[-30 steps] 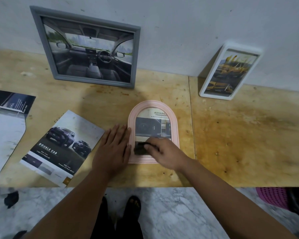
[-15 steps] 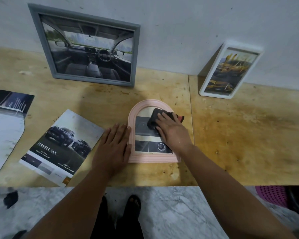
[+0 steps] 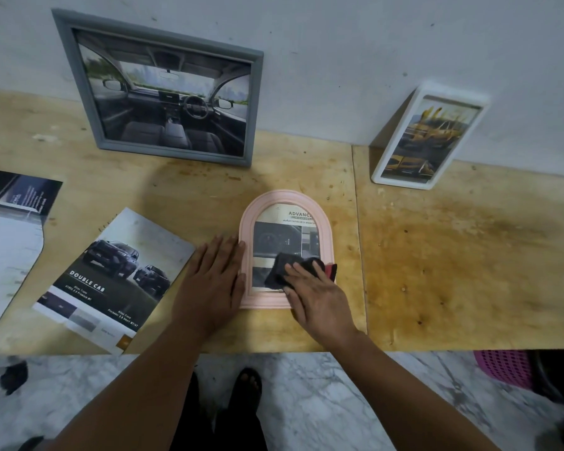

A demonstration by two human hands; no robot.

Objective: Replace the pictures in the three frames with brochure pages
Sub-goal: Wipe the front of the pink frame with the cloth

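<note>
A pink arched frame (image 3: 327, 229) lies flat on the wooden table (image 3: 469, 271), with a brochure page behind its glass. My left hand (image 3: 214, 281) lies flat beside the frame's left edge, fingertips touching it. My right hand (image 3: 316, 297) presses a dark cloth (image 3: 280, 270) onto the lower part of the glass. A grey frame (image 3: 256, 102) with a car-interior picture leans on the wall at the back left. Further right, a white frame (image 3: 430, 138) with a yellow picture leans there too. A "Double Cab" brochure (image 3: 111, 278) lies left of my hands.
More brochure sheets (image 3: 10, 236) lie at the table's far left. Below the table's front edge is marble floor with my feet (image 3: 248, 382). A pink basket (image 3: 505, 366) stands under the table at the right.
My right hand has wiped the cloth from the bottom of the glass up to its top and back down to the lower right. The left hand has stayed at the frame's left edge.
</note>
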